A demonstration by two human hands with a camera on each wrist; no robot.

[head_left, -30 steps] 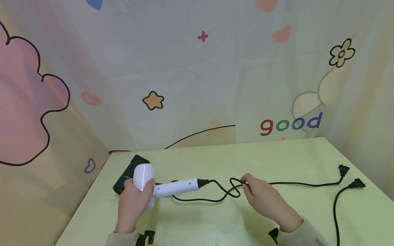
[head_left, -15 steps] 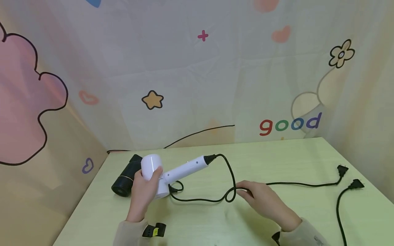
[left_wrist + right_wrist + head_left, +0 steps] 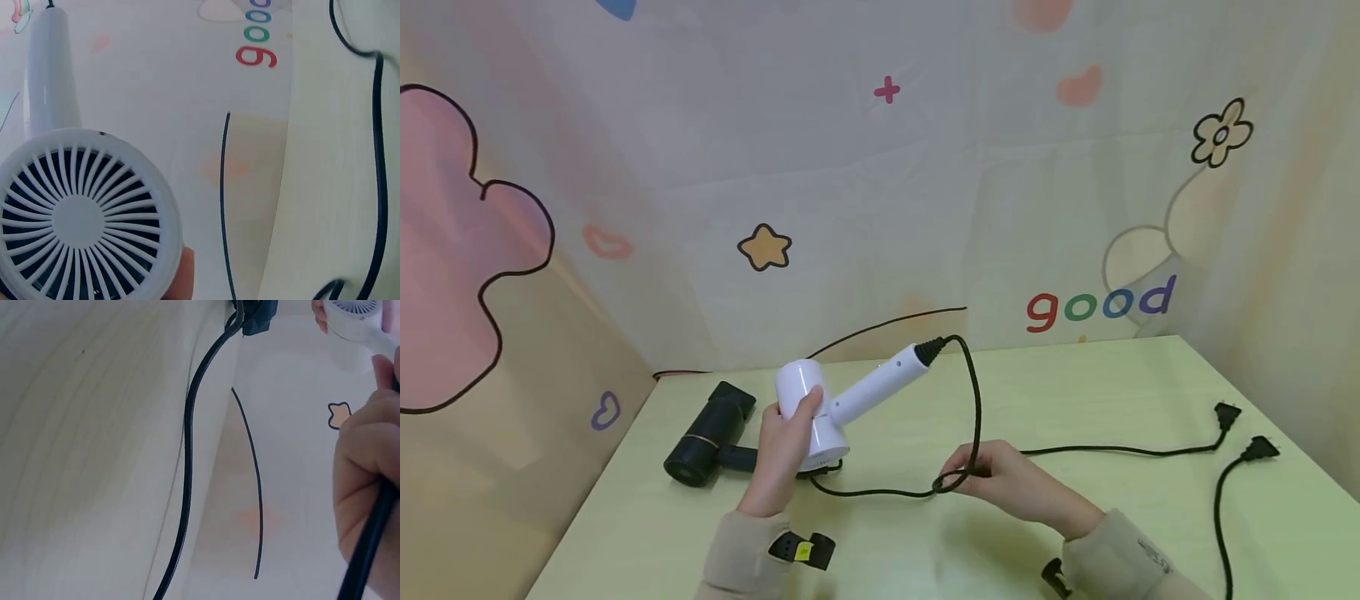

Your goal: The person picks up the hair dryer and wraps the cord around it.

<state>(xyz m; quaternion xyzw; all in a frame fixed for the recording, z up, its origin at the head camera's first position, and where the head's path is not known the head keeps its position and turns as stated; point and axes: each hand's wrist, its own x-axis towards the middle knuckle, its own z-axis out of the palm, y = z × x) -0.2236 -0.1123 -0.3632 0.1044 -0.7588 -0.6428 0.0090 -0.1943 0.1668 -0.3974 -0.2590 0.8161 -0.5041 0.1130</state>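
My left hand (image 3: 784,450) grips a white hair dryer (image 3: 880,387) round its barrel, above the table. Its handle tilts up to the right, and the round intake grille (image 3: 78,220) faces the left wrist camera. From the handle's end a black cord (image 3: 976,392) arches over and drops to my right hand (image 3: 1018,483). There, thumb and fingers pinch black cord, with a small loop at the fingertips. A second hair dryer, black (image 3: 707,442), lies on the table left of my left hand. Its handle is partly hidden behind that hand.
Two black plugs, one farther back (image 3: 1227,414) and one nearer (image 3: 1260,448), lie at the right of the pale table (image 3: 880,558). Another length of cord (image 3: 880,493) runs along the tabletop from the black dryer towards my right hand. A printed curtain (image 3: 850,183) hangs behind.
My left hand has lifted the white hair dryer up and to the right, away from the black one, tilting its handle upward. My right hand has shifted slightly left along the cord, which now arches higher.
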